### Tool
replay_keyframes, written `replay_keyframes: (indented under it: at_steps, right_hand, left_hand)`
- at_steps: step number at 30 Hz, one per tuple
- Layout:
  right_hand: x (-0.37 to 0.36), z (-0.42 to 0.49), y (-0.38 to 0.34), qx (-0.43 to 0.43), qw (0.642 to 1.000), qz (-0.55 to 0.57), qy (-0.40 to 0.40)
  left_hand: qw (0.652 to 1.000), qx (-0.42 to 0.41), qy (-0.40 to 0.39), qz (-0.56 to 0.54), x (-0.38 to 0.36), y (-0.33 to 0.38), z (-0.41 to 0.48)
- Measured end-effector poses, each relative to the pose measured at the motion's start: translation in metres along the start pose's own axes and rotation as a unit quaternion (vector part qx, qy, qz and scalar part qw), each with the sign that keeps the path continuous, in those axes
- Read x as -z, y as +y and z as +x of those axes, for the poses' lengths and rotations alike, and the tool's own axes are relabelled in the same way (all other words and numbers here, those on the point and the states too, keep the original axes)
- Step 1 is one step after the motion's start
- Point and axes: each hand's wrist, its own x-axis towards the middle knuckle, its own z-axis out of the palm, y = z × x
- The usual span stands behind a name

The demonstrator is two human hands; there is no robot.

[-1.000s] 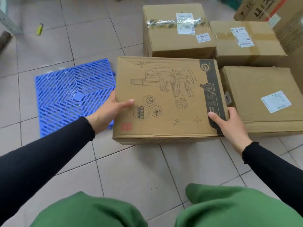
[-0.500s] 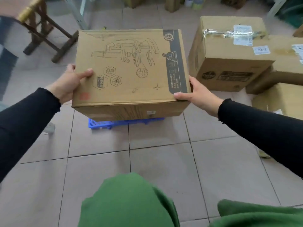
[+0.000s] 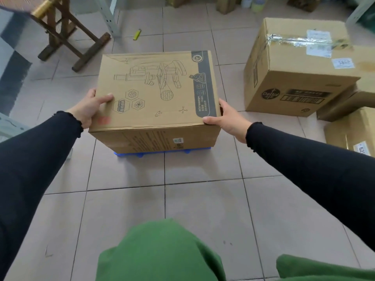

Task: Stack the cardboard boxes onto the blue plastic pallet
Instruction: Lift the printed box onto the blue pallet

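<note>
A cardboard box printed with a microscope drawing [image 3: 156, 94] sits low over the blue plastic pallet [image 3: 162, 153], of which only a thin front strip shows under the box. My left hand [image 3: 89, 107] grips the box's left side with the thumb on top. My right hand [image 3: 227, 118] grips its right front corner. Whether the box rests on the pallet or hangs just above it, I cannot tell. More cardboard boxes wait at the right: a large taped one [image 3: 300, 67] and a labelled one [image 3: 353, 130].
A wooden stand [image 3: 67, 35] stands on the tiled floor at the back left. A yellow lighter [image 3: 137, 34] lies behind the held box. A metal shelf leg [image 3: 108, 17] rises at the back. Green trouser knees [image 3: 160, 252] fill the bottom.
Both hands lifted the microscope box off the floor, carried it left over the pallet, and have lowered it until the pallet is almost hidden beneath it.
</note>
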Motion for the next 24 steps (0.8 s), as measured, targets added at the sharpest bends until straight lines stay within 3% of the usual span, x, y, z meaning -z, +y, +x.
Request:
replay_keyframes:
  at_steps: [5,11,13,16,19,24]
  right_hand:
    - [-0.001,0.005,0.004,0.007,1.0,0.007,0.001]
    - [0.003,0.005,0.005,-0.002,0.998,-0.05,-0.027]
    - [0.014,0.002,-0.001,0.012,0.992,-0.126,-0.024]
    - [0.04,-0.004,-0.012,0.055,0.953,-0.296,0.026]
    - [0.075,-0.018,-0.014,0.088,0.915,-0.385,0.076]
    - [0.146,-0.064,0.012,0.073,0.88,-0.453,0.122]
  left_hand:
    - [1.0,-0.017,0.0,0.013,-0.002,0.001,0.01]
    - [0.993,-0.048,0.018,0.108,-0.009,0.003,0.002]
    - [0.975,-0.095,0.054,0.191,-0.016,0.017,-0.006]
    - [0.921,-0.202,0.1,0.317,-0.037,0.045,-0.016]
    - [0.877,-0.25,0.057,0.406,-0.076,0.07,-0.023]
    - [0.859,-0.309,-0.029,0.408,-0.17,0.109,-0.047]
